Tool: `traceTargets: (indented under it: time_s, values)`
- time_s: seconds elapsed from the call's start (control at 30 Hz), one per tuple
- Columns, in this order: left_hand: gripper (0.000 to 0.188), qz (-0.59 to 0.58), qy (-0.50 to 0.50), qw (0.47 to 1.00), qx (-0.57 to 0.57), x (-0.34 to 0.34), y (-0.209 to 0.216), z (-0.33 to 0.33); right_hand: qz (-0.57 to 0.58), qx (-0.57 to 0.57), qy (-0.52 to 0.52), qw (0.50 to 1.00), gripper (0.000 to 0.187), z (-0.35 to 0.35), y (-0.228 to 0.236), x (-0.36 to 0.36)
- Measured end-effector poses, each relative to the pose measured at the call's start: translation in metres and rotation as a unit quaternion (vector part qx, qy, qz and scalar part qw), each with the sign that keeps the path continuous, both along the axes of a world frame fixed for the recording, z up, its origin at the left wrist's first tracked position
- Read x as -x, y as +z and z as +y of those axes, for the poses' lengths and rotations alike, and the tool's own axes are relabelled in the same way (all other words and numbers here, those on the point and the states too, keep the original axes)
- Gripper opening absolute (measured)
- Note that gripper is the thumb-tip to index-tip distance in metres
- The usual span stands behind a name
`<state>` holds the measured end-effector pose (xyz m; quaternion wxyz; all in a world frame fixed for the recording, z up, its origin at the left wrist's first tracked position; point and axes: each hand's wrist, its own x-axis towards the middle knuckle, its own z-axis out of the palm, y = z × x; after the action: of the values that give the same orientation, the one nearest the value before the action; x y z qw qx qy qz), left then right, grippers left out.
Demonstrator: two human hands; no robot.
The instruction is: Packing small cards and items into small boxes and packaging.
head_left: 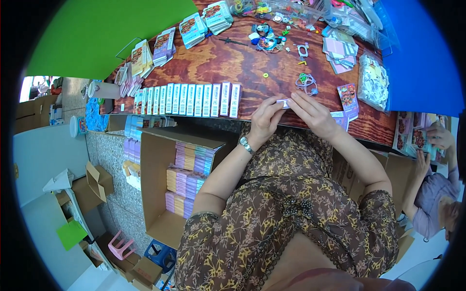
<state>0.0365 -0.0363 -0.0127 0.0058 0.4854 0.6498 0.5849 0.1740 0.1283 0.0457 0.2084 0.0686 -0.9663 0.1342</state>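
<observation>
At the near edge of the table, both my hands meet over a small box (283,103), pale purple and white, seen end-on. My left hand (265,119) grips it from the left with its fingers curled. My right hand (314,115) pinches its right end, its fingers pressed together. Most of the box is hidden by the fingers. Just beyond my right hand lies a tangle of purple cord (307,85) with green and blue pieces. Beside that hand are a flat purple printed carton (348,99) and another one partly under the wrist.
A row of upright narrow boxes (194,100) runs along the left front edge. Stacks of flat cartons (193,30) stand behind it. A bag of white pieces (373,82) lies right. A large cardboard box (158,194) of packed boxes stands below. A co-worker's hands (439,136) handle cartons at right.
</observation>
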Motion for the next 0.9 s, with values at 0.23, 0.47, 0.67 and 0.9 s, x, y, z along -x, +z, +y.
traceTargets:
  time_s: [0.23,0.47,0.67,0.9]
  values:
    - [0.026,-0.009,-0.012,0.999,0.029,0.006,0.036,0.004,0.001,0.122,-0.027,0.992,0.044,0.01,0.0,0.009]
    - [0.029,0.176,0.031,0.951,0.252,0.05,0.091,-0.019,0.012,0.112,-0.137,0.984,0.035,0.082,0.019,0.008]
    - [0.041,0.414,0.147,0.818,0.372,0.068,0.059,-0.025,-0.101,0.075,-0.22,0.967,0.025,0.117,-0.003,-0.008]
    - [0.036,0.413,0.113,0.827,0.365,0.067,0.053,-0.029,-0.164,-0.012,-0.374,0.913,0.034,0.188,-0.014,-0.009]
